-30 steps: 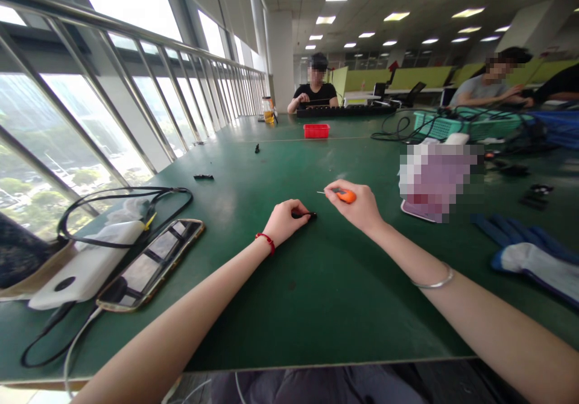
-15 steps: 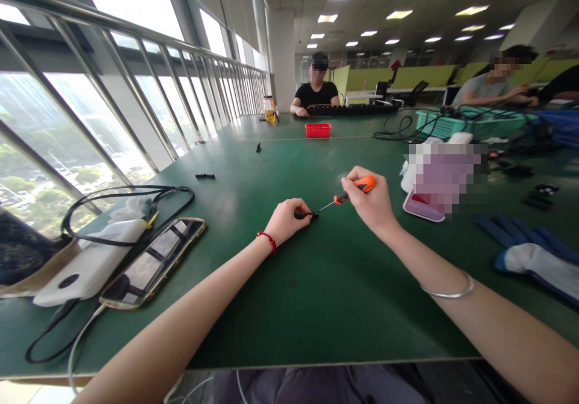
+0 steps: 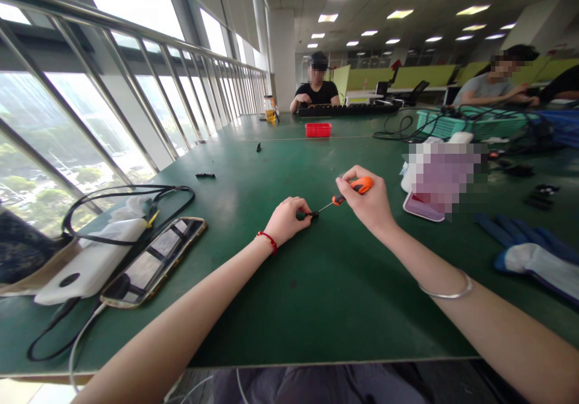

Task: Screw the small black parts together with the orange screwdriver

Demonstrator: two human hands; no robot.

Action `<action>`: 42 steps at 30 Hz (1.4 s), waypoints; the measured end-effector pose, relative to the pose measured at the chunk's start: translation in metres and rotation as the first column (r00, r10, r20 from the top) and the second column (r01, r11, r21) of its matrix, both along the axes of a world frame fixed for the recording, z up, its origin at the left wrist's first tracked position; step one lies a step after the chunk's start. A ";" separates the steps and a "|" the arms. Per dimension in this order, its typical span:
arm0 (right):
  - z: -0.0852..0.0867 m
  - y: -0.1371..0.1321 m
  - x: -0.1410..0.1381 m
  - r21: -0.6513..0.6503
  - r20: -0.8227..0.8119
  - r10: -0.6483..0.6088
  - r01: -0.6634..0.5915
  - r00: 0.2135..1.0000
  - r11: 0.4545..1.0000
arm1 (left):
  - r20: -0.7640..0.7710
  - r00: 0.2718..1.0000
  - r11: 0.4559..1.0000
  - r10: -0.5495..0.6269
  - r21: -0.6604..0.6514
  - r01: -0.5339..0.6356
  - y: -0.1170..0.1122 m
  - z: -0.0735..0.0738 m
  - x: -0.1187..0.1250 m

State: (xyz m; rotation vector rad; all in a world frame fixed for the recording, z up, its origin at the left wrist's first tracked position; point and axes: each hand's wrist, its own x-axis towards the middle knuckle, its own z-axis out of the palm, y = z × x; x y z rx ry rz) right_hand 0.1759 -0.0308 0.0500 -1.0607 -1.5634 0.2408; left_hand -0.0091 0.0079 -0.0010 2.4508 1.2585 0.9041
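My left hand [image 3: 291, 220], with a red bracelet at the wrist, pinches a small black part [image 3: 313, 214] against the green tabletop [image 3: 271, 307]. Most of that part is hidden by the fingers. In my right hand [image 3: 368, 199] is a screwdriver [image 3: 360, 185] with an orange and black handle. Its thin shaft slants down to the left, and the tip meets the black part or lies right by it; contact is too small to make out.
On the left lie a phone [image 3: 154, 263], a white power bank [image 3: 93, 262] and looped cables. Small black pieces [image 3: 205, 176] and a red tray [image 3: 318, 130] sit farther off. To the right are a blue-and-white glove [image 3: 538, 259] and a green basket [image 3: 474, 123]. Two people sit beyond.
My right hand and the screwdriver handle have shifted slightly left, with the fingers turned a little. My left hand stays in place. The person opposite has moved a hand up over the black strip.
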 end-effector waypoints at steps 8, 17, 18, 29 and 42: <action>0.000 -0.006 -0.001 0.049 0.088 -0.099 0.095 0.991 0.994 | -0.034 0.999 1.000 0.004 -0.004 -0.004 -0.003 0.004 0.000; 0.006 -0.014 -0.006 0.052 0.188 -0.090 0.082 0.978 0.995 | -0.051 0.999 1.000 -0.010 0.007 0.011 -0.003 0.005 0.001; 0.006 -0.014 -0.005 0.068 0.205 -0.101 0.089 0.973 0.994 | -0.049 0.999 1.000 -0.012 0.008 0.012 -0.003 0.005 0.001; 0.013 -0.010 0.005 0.123 0.298 -0.189 0.159 0.936 0.980 | -0.025 0.999 0.999 -0.037 -0.010 0.037 0.000 0.003 -0.001; 0.021 -0.014 0.007 0.136 0.403 -0.205 0.163 0.892 0.977 | -0.026 0.999 0.999 -0.032 -0.013 0.032 0.001 0.001 -0.003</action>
